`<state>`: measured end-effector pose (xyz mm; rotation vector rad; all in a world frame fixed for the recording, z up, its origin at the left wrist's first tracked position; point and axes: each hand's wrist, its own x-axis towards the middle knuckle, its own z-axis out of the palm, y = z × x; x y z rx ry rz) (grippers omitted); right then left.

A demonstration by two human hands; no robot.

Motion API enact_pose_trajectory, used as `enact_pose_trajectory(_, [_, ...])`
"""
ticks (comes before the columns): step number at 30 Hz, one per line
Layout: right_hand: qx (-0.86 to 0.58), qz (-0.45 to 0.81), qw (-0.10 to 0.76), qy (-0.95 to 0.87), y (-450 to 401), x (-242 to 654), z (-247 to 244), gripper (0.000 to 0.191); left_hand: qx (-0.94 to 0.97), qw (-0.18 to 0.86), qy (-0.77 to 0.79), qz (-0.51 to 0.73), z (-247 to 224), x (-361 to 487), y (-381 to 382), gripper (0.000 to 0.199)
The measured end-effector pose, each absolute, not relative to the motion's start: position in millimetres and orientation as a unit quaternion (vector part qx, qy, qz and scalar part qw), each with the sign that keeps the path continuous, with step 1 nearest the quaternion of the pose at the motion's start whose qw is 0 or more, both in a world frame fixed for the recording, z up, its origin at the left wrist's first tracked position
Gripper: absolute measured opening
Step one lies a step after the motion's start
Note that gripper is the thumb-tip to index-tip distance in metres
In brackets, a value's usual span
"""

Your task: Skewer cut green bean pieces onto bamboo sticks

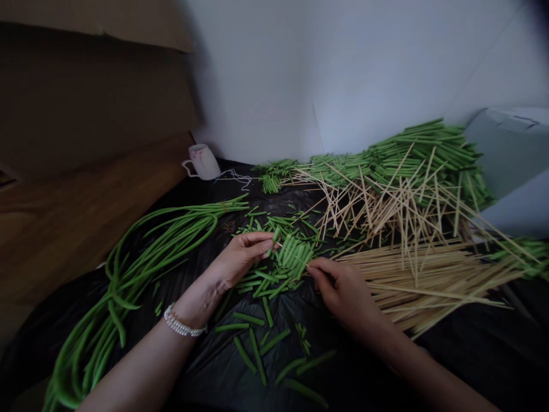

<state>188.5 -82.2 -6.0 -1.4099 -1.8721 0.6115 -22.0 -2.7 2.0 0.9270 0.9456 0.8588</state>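
A bamboo skewer carries a row of cut green bean pieces [295, 252] side by side, held level between my two hands. My left hand [246, 254] pinches one short green bean piece [273, 240] at the skewer's left tip. My right hand [343, 286] is closed on the skewer near the right end of the row. Below and around the hands, loose bean pieces [259, 355] lie scattered on black plastic sheeting [189, 366]. Just right of my right hand lies a pile of bare bamboo skewers [429, 274].
Uncut long beans [171, 240] lie in a bundle at left. Behind, filled skewers [429, 154] are stacked along the white wall [364, 74], their bare ends sticking forward. A white mug [203, 162] stands at the back left, with white string [240, 177] beside it.
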Motion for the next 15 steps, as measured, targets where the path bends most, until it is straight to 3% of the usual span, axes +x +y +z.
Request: enact_pose_trajectory(15, [-0.547, 0.239, 0.342, -0.726, -83.4, 187.7, -5.7, 0.022, 0.418, 0.68, 0.457, 0.392, 2.3, -21.1, -2.4, 0.028])
